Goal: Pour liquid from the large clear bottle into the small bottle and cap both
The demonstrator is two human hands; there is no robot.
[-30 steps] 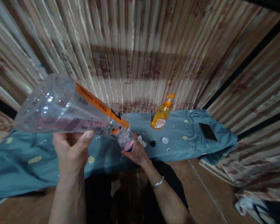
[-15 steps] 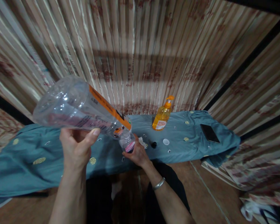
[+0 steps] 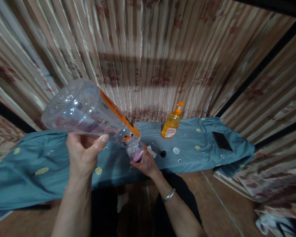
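Head view: left hand (image 3: 82, 156) grips tilted clear bottle (image 3: 88, 113); right hand (image 3: 145, 162) seemingly clasps small bottle (image 3: 135, 153)

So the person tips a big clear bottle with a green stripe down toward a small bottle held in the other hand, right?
Not quite: the stripe on the big clear bottle is orange, not green, as the head view shows. The left hand does tip it toward the small bottle in the right hand.
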